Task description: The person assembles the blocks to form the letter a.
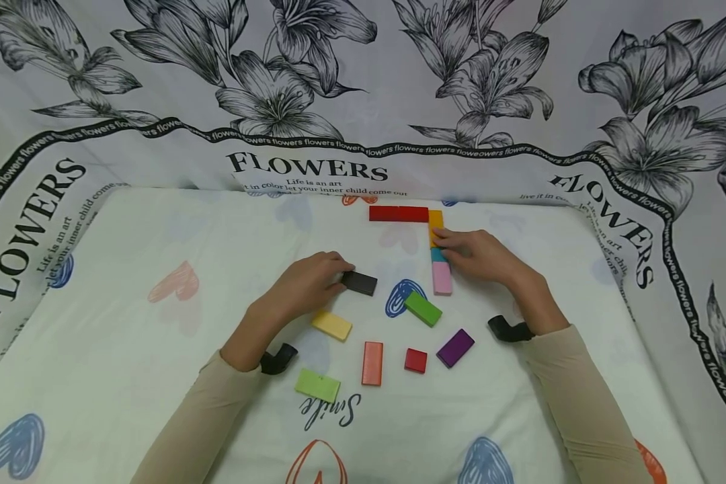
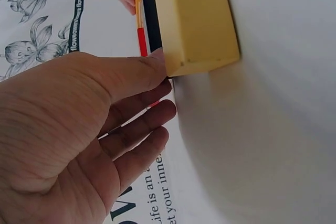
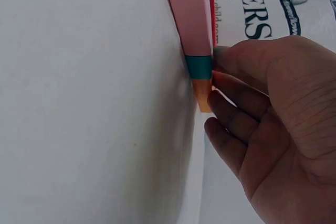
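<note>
My left hand (image 1: 308,286) pinches the left end of a black block (image 1: 361,283) lying on the cloth. In the left wrist view a yellow block (image 2: 202,22) partly hides that black block (image 2: 151,19). My right hand (image 1: 480,255) touches a row of blocks from its right side, fingers on the orange block (image 1: 435,218) and thumb by the teal block (image 1: 438,255). A pink block (image 1: 441,279) continues this row at the near end. At its far end a long red block (image 1: 399,214) meets the orange one at a corner.
Between the arms lie loose blocks: green (image 1: 423,309), purple (image 1: 456,347), small red (image 1: 416,360), coral (image 1: 372,364) and light green (image 1: 317,384). Black wrist cameras are worn at the left (image 1: 278,359) and right (image 1: 511,329) wrists. A white patterned cloth (image 1: 127,323) covers the surface.
</note>
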Demonstrator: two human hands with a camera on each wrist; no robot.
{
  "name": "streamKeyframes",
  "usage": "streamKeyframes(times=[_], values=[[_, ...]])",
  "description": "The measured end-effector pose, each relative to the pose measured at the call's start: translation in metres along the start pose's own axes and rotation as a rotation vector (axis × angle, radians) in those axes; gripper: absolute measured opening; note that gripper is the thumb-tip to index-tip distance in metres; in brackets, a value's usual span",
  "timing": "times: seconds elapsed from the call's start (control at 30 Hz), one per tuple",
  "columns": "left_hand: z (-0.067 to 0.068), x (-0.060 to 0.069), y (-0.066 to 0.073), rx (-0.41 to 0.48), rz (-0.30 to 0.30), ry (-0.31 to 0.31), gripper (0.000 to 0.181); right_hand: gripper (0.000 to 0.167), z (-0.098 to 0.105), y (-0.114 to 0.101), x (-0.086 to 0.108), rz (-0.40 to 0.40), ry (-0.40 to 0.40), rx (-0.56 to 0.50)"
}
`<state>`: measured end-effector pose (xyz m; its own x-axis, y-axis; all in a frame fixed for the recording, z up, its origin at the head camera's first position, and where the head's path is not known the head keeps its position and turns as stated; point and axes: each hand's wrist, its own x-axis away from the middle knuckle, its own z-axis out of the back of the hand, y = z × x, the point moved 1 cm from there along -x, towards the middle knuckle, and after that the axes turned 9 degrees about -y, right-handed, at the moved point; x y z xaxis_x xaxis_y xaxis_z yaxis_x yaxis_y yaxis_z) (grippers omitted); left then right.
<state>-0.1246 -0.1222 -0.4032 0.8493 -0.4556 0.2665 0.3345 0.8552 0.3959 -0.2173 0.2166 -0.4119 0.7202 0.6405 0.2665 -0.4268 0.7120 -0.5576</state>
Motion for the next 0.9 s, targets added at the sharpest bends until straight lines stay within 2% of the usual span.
streamKeyframes(times=[0.37, 0.53, 0.73, 0.9], values=[[0.004, -0.003, 0.002, 0.004, 0.006, 0.005, 0.036, 0.043, 0.000, 0.000, 0.000, 0.006, 0.002, 0.003], [0.005, -0.010, 0.003, -0.006, 0.023, -0.009, 0.036, 0.043, -0.001, -0.002, -0.001, 0.008, 0.004, 0.007], [0.006, -0.020, 0.001, 0.007, 0.051, 0.006, 0.035, 0.043, -0.001, -0.004, -0.004, 0.017, -0.002, 0.031], [0.008, -0.028, 0.003, 0.003, 0.037, 0.024, 0.035, 0.043, -0.002, -0.003, -0.002, -0.006, -0.007, 0.053]])
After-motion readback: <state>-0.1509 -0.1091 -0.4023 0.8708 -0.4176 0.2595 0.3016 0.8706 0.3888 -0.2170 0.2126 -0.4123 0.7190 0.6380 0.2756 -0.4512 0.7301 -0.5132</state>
